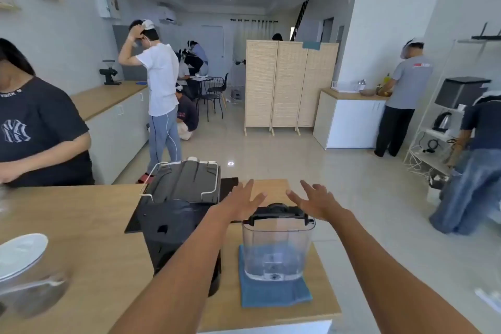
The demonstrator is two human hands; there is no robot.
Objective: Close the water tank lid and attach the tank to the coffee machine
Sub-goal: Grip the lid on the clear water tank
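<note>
A clear plastic water tank (277, 248) with a little water stands upright on a blue cloth (273, 294) near the right end of the wooden counter (89, 238). Its black lid (279, 211) sits at the tank's top rim, at the far side. The black coffee machine (179, 214) stands just left of the tank, apart from it. My left hand (241, 202) hovers open above the tank's left rim, fingers spread. My right hand (315, 199) hovers open above the right rim. Neither hand holds anything.
A white plate (20, 253) and a glass bowl (32, 295) lie at the counter's left edge. A person in a dark shirt (38, 133) stands at the far left of the counter. The counter ends just right of the tank; other people work across the room.
</note>
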